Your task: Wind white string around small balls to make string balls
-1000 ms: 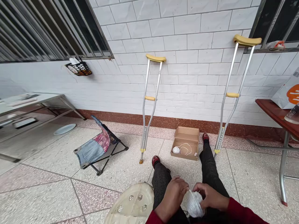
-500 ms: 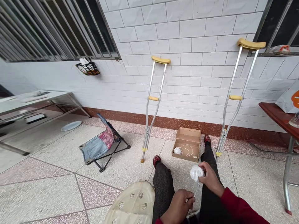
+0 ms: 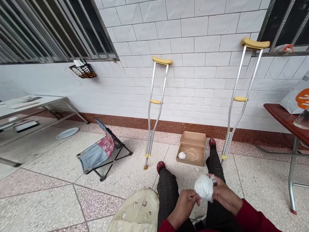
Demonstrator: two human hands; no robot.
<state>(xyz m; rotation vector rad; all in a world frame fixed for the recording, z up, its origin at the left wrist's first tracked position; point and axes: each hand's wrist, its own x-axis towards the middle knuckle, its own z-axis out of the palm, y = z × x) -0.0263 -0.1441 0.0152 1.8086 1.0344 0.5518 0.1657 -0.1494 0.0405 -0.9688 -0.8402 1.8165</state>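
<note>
My right hand [image 3: 223,193] is closed around the far side of a ball of white string [image 3: 204,187], which it holds up above my lap. Just left of the ball, my left hand [image 3: 185,204] is pinched, its fingertips close against the winding; the strand between them is hardly visible now. On the floor ahead, an open cardboard box [image 3: 191,159] holds a second, smaller white ball [image 3: 182,155] with a loose loop of string beside it.
Two crutches lean on the tiled wall, one left [image 3: 155,101] and one right [image 3: 240,99] of the box. A folding stool [image 3: 96,156] stands left, a round plastic stool [image 3: 135,211] by my left leg. A red table [image 3: 285,119] is at right.
My left hand has moved up to the ball, and my right hand has turned it, so more of its wound side faces me. The view has shifted slightly right.
</note>
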